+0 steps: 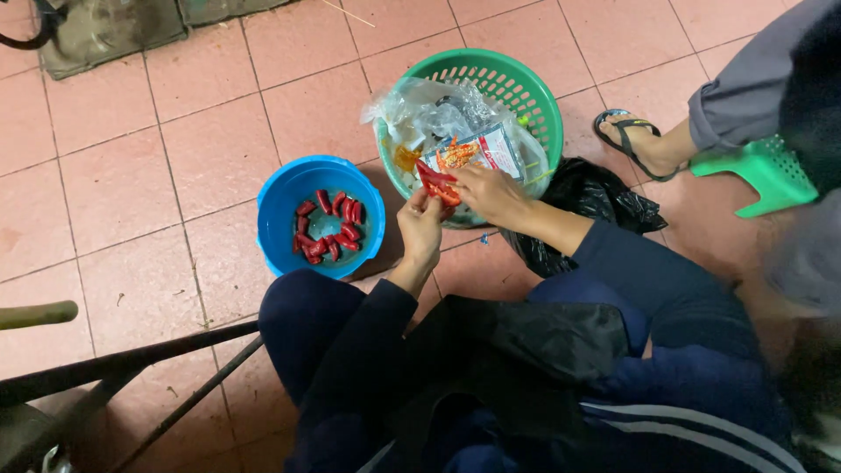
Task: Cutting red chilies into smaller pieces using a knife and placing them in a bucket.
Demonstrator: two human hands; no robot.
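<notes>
My left hand and my right hand meet over the near rim of a green plastic basket. Together they grip a red sausage with its red casing hanging loose. The basket holds crumpled clear plastic bags and a printed wrapper. To the left stands a blue bowl with several short red sausage pieces in it. My dark sleeves and knees fill the bottom of the view.
A black plastic bag lies on the pink tiled floor right of my hands. Another person's sandalled foot and a green plastic stool are at the right. Dark metal bars cross the lower left.
</notes>
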